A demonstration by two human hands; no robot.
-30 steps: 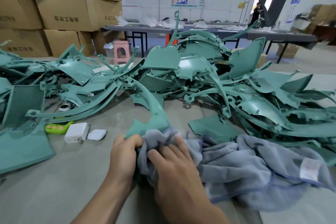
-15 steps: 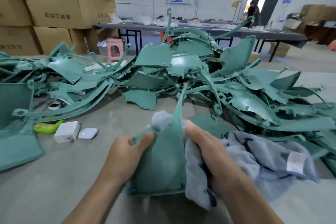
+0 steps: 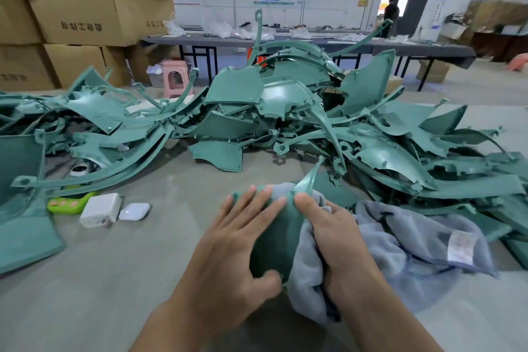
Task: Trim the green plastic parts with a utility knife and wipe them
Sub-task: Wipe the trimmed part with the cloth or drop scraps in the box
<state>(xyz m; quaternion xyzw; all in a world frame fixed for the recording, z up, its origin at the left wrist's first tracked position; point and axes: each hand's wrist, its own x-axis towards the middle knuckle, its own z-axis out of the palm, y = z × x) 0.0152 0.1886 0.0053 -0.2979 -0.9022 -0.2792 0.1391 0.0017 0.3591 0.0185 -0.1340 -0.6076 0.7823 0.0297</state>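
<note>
My left hand [image 3: 228, 251] holds the part [image 3: 274, 237] at near middle, over the surface [image 3: 114, 280], fingers [image 3: 245, 208] spread on top and thumb under. My right hand [image 3: 340, 237] grips the cloth [image 3: 400, 240] against it. I fear its thin arm [image 3: 310, 177] catches the cloth and snaps if I wipe hard.

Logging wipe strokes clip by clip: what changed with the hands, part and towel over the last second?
The green part went from standing in the bunched towel to held between the hands. The left hand moved from its edge to spread over its face, thumb at the near edge; the right hand keeps gripping the towel against its right side. The pile and white charger stayed.
</note>
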